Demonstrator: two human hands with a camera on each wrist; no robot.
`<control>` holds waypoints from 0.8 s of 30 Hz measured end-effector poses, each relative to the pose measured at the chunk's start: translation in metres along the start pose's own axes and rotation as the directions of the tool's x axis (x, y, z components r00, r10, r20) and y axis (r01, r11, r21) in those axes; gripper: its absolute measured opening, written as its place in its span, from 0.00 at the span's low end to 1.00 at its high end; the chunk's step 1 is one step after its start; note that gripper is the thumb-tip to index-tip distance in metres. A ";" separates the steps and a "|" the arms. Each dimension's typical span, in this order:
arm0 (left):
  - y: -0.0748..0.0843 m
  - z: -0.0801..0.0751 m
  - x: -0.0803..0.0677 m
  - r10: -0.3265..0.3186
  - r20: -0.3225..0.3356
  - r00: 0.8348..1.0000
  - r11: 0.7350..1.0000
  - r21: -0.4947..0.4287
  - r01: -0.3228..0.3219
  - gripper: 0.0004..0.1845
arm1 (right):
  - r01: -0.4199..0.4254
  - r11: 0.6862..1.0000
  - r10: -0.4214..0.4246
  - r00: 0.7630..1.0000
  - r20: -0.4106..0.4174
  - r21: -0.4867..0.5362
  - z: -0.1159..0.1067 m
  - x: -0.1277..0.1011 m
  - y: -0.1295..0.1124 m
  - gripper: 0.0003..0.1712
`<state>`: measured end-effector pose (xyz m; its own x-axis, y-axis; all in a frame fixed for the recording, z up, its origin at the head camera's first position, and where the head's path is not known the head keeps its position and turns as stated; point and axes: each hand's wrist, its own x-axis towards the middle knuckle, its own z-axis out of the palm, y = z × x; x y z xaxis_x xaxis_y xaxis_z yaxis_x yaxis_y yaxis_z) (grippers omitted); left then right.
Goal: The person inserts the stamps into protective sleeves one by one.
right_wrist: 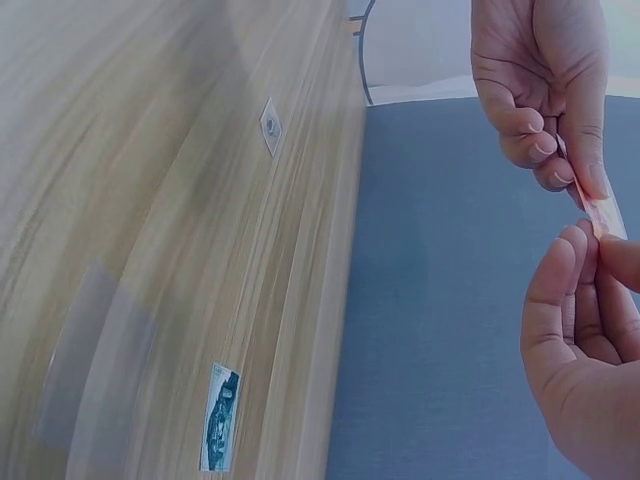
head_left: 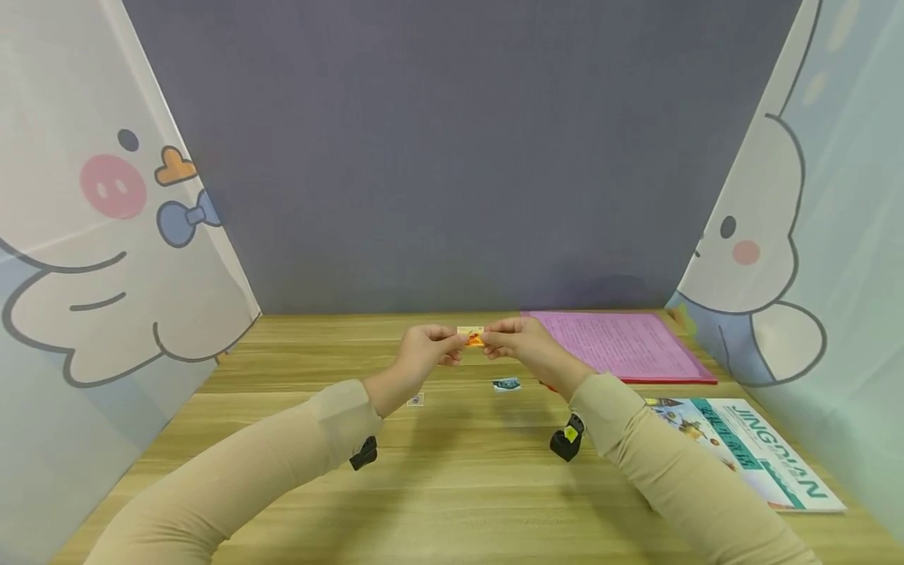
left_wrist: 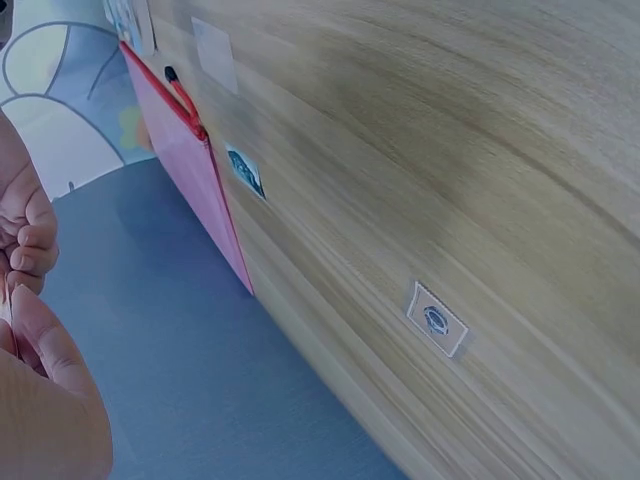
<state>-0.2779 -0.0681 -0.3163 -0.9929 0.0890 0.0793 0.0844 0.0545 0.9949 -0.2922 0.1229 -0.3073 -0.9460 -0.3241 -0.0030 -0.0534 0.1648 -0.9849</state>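
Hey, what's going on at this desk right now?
A person holds a small orange sticker above the table, pinched between the left hand and the right hand. Two more stickers lie on the wood: a blue one and a small pale one. A pink folder and a booklet lie to the right.

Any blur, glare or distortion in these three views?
Head view: sharp, wide-angle bending at the side panels, soft arm shadows on the table. Left wrist view: left hand cropped at the edge and soft, wood grain smeared. Right wrist view: near table blurred, small card edge-on between both hands.
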 end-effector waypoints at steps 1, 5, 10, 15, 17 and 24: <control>0.001 0.000 0.000 -0.001 0.000 1.000 1.000 -0.002 0.001 0.10 | 0.001 1.000 -0.001 1.000 -0.001 0.000 0.000 0.000 0.000 0.15; 0.001 0.001 -0.001 -0.013 0.006 1.000 1.000 -0.007 0.013 0.09 | 0.012 1.000 -0.012 1.000 -0.001 0.009 0.001 0.000 0.001 0.14; -0.001 0.000 0.000 -0.011 0.007 1.000 1.000 -0.015 0.011 0.10 | 0.029 0.999 -0.030 1.000 0.011 0.027 0.002 0.001 0.002 0.14; 0.000 -0.002 0.001 0.002 0.009 1.000 1.000 -0.024 -0.001 0.10 | 0.050 0.998 -0.051 0.999 0.018 0.048 0.004 0.002 -0.002 0.13; 0.001 -0.003 0.001 0.004 0.012 1.000 1.000 -0.024 -0.004 0.09 | 0.052 0.997 -0.053 0.998 0.022 0.054 0.005 0.002 -0.003 0.13; 0.001 -0.003 0.000 0.002 0.003 1.000 0.999 -0.033 -0.002 0.10 | 0.043 0.997 -0.043 0.999 0.008 0.059 0.008 0.001 -0.003 0.14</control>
<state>-0.2776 -0.0710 -0.3149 -0.9924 0.0925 0.0810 0.0833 0.0216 0.9963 -0.2902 0.1148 -0.3053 -0.9402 -0.3384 0.0381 -0.0747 0.0958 -0.9926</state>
